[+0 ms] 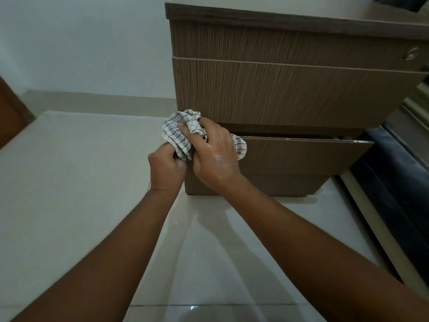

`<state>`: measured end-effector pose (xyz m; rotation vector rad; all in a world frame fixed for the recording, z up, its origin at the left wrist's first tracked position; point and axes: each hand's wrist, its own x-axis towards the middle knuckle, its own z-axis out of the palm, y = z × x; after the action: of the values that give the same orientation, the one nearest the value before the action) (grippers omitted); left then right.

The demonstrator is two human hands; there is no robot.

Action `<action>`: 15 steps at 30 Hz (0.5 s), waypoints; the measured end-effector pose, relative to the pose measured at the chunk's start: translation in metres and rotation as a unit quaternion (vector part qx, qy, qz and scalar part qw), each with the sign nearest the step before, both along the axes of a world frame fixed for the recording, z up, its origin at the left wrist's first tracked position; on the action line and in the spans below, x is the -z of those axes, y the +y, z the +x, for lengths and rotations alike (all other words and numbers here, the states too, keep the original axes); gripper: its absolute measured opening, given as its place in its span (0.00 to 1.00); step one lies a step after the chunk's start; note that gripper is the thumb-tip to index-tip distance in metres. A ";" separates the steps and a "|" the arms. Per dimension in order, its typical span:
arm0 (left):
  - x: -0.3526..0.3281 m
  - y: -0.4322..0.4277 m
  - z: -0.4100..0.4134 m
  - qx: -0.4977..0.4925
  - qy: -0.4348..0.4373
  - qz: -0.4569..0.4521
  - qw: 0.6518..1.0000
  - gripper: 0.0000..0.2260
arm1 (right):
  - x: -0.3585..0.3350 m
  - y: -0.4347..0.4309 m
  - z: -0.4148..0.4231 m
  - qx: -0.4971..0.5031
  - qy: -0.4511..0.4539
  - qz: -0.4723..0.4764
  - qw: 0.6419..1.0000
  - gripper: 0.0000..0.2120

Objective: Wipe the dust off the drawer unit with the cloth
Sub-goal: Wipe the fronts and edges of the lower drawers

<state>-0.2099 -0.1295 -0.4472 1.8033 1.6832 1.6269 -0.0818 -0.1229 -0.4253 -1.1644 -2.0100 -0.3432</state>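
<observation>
Hands meet at frame centre, both on the cloth (180, 133). Right hand (214, 153) is clamped over the checked white-and-blue fabric from the 3 o'clock side, fingers curled into the bunch, one tail of fabric poking out behind the knuckles toward 3 o'clock. Left hand (166, 167) is closed on the lower fold from 7 o'clock, pinching it. Cloth is wadded, not flat; looks like bunching or re-gripping, not wiping yet.

Drawer unit (290, 89) is brown wood-grain and fills the 12 to 3 o'clock part of the view. Bottom drawer (301, 156) stands pulled out, its front face running long toward 3 o'clock from the hands. A round lock (411, 53) sits on the top drawer at far 2 o'clock. Pale floor tiles (81, 182) spread from 6 to 9 o'clock.

Key relation: the cloth sits at the unit's left front corner, touching or just beside the edge of the open drawer front; exact contact can't be told. The unwiped surface extends away toward 3 o'clock and up toward 12. Right hand is nearer the drawer faces and holds most of the fabric, so it is the likely wiping hand, sweeping along the long axis of the fronts. Dust is not visible at this resolution.
</observation>
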 end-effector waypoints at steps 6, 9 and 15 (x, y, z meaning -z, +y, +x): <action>-0.004 -0.003 0.000 0.007 -0.007 -0.001 1.000 0.08 | 0.003 0.004 -0.002 0.047 -0.021 0.018 0.999 0.17; -0.003 -0.001 -0.002 0.009 0.023 0.022 0.999 0.17 | 0.001 0.006 0.014 0.072 -0.022 0.009 0.997 0.15; -0.002 -0.003 0.000 0.024 0.023 0.051 0.998 0.16 | 0.006 0.004 0.097 0.123 -0.014 0.028 0.992 0.14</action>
<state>-0.2096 -0.1326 -0.4453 1.9272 1.5879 1.6931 0.0149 -0.1185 -0.4317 -1.3818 -1.8691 -0.5394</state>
